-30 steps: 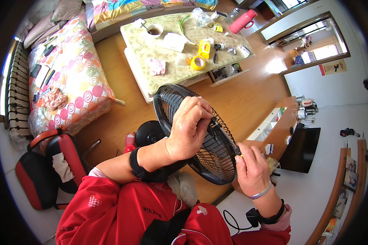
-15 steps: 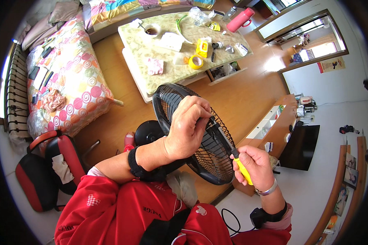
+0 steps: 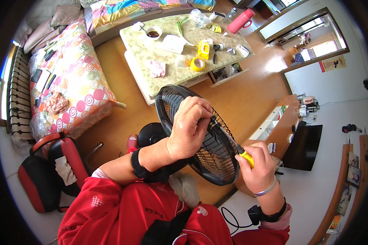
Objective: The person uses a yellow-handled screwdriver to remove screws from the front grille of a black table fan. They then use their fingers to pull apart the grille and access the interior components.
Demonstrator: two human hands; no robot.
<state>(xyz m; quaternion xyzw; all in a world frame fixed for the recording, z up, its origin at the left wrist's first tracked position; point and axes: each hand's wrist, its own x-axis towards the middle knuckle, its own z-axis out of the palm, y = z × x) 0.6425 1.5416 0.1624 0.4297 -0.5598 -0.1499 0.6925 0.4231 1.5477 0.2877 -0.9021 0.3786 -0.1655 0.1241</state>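
Note:
A black fan (image 3: 216,163) with a wire grille is tilted in front of me, above my lap. My left hand (image 3: 189,130) reaches over it, with thumb and fingertips pinched near the middle of the grille; what lies between them is too small to make out. My right hand (image 3: 259,169) grips a screwdriver (image 3: 246,158) by its yellow handle at the fan's right edge. Its thin shaft runs across the grille toward my left fingertips. Whether the tip touches anything there is hidden.
Beyond the fan stands a marbled table (image 3: 139,49) with yellow tape (image 3: 197,64), a bowl (image 3: 153,33) and a pink thermos (image 3: 241,21). An open drawer (image 3: 229,77) juts from it. A black round base (image 3: 149,133) is beside the fan; a red-black chair (image 3: 65,159) stands left.
My right hand has shifted its hold on the screwdriver; the handle now sits between thumb and fingers instead of pointing down past the palm. My left hand stays pinched at the grille.

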